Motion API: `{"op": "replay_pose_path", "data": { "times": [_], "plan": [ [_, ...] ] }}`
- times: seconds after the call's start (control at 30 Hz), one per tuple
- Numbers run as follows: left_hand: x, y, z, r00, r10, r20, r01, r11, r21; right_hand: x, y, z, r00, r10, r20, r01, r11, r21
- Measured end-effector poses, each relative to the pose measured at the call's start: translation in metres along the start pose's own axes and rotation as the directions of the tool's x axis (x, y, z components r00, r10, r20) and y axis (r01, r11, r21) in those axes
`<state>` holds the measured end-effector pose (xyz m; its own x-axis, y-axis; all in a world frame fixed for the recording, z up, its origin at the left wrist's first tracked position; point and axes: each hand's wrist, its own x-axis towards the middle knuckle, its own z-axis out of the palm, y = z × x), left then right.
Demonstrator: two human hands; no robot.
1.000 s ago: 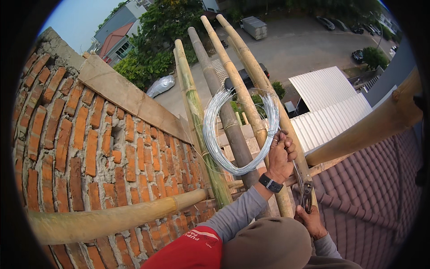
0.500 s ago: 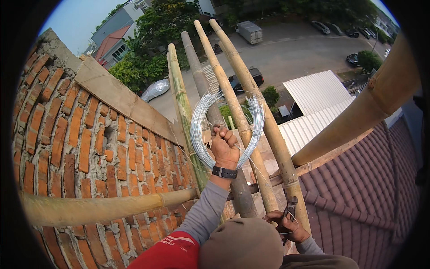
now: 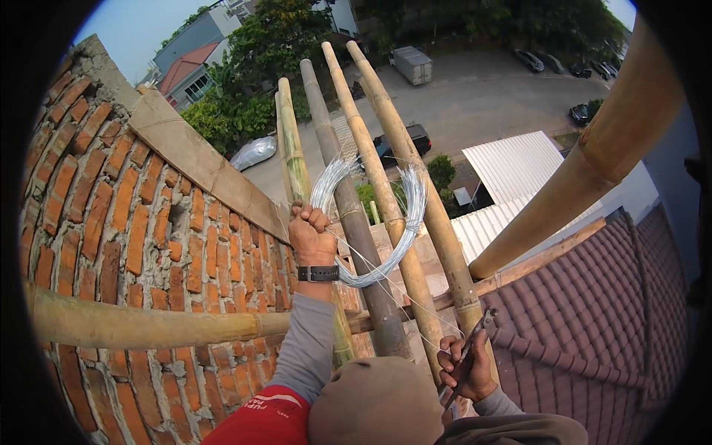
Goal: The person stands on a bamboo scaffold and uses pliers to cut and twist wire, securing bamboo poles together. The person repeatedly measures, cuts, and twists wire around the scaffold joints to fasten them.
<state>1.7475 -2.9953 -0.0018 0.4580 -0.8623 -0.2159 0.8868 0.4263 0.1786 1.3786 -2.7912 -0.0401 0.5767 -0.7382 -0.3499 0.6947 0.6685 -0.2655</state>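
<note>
My left hand (image 3: 310,236), a dark strap at its wrist, is closed in a fist beside the green bamboo pole (image 3: 295,157), gripping wire. Thin wire strands run from it toward my right hand (image 3: 472,365). That hand is wrapped round the handles of dark metal pincers (image 3: 466,359), with their head pointing up and away from me. Between the hands, a round coil of silvery wire (image 3: 409,241) rests against the grey pole (image 3: 347,196) and a tan bamboo pole (image 3: 386,189). My left fingers hide part of the coil's left side.
A rough brick wall (image 3: 122,222) rises at left, crossed by a horizontal bamboo pole (image 3: 148,322). One thick bamboo upright (image 3: 586,159) leans at right above a tiled roof (image 3: 586,297). Far below lie a white corrugated roof (image 3: 512,170) and a road (image 3: 482,93) with vehicles.
My left hand has moved left, from inside the coil to the green pole, drawing wire strands across. The coil shifted slightly. My right hand turned the pincers and moved little.
</note>
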Motion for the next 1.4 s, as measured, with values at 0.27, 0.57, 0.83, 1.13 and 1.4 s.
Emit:
{"op": "replay_pose_path", "data": {
  "times": [0.27,0.57,0.83,1.13,1.4],
  "plan": [
    [-0.022,-0.007,0.030,0.973,-0.124,0.197,0.129,0.992,-0.013,-0.008,0.007,-0.017,0.964,0.267,0.005,-0.267,0.962,-0.050],
    [-0.026,-0.016,0.020,1.000,-0.021,-0.010,0.022,0.998,0.054,-0.011,0.000,-0.020,0.993,-0.037,-0.114,0.019,0.988,-0.151],
    [-0.032,-0.010,0.016,0.999,-0.049,0.020,0.047,0.996,0.081,-0.015,-0.017,-0.015,0.990,0.001,-0.139,-0.069,0.870,-0.488],
    [-0.026,-0.007,-0.002,0.960,-0.205,0.193,0.201,0.979,0.041,-0.024,-0.006,-0.014,0.922,0.385,-0.046,-0.354,0.787,-0.505],
    [-0.011,0.007,-0.022,0.910,-0.263,0.319,0.254,0.965,0.070,-0.023,-0.002,-0.018,0.956,0.239,-0.168,-0.292,0.814,-0.503]
  ]
}}
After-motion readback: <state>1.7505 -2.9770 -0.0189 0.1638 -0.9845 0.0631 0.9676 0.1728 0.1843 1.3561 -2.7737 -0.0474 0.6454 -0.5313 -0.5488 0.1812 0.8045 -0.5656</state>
